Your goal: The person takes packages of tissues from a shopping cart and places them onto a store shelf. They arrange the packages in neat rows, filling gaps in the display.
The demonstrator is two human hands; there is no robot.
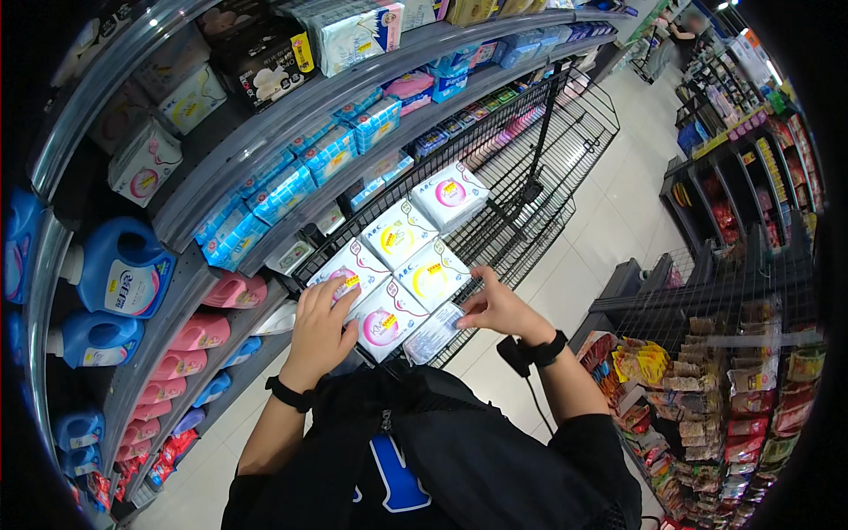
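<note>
Several white sanitary-pad packs marked ABC lie side by side in a black wire basket (510, 258). My left hand (321, 331) rests with spread fingers on the near left pink-circle pack (344, 268) and the edge of another pink-circle pack (384, 321). My right hand (503, 308) is at the right side, its index finger by a yellow-circle pack (434, 275) and its thumb at a narrow printed pack face (434, 331). Whether it grips that pack is unclear. Farther off lie another yellow-circle pack (397, 232) and a pink-circle pack (450, 193).
Shelves on the left hold blue plaid packs (278, 192), blue detergent jugs (126, 265) and pink bottles (199, 331). A rack of bagged snacks (695, 397) stands on the right. Tiled floor (616, 165) runs between. A person (689, 46) is far down the aisle.
</note>
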